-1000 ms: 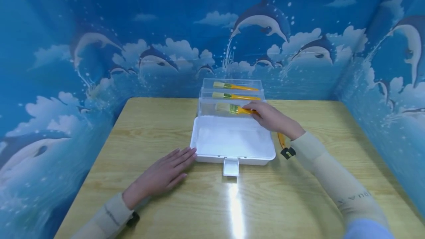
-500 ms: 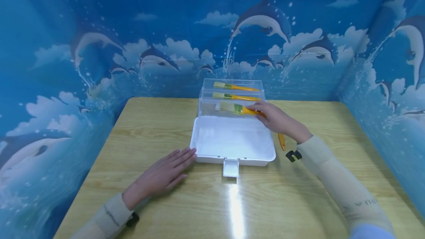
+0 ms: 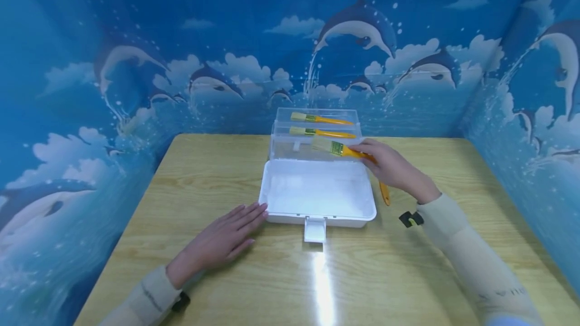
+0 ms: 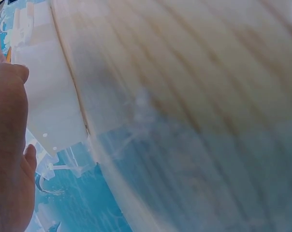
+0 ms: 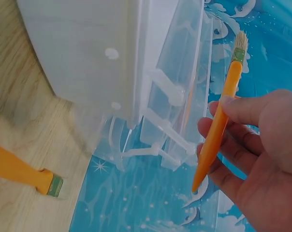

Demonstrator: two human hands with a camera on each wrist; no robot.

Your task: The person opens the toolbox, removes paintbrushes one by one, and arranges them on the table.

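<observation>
Moved: right hand (image 3: 391,167) has lifted the paintbrush (image 3: 342,149) rightward, above the open plastic box's (image 3: 317,200) far right tray.
Paintbrush: orange handle, pale bristles, pinched in curled fingers.
Left hand (image 3: 222,238): flat on counter (image 3: 204,165), fingers straight.

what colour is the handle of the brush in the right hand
Orange handle, clearest in the right wrist view.

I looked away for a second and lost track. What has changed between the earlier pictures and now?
The right hand, gripping an orange-handled brush, has drawn back to the right and lifted a little, carrying the brush away from the clear tiered box. Nothing was let go. The left hand stays flat on the table, the two brushes in the upper trays have not moved, and the spare brush still lies beside the white lid.
</observation>
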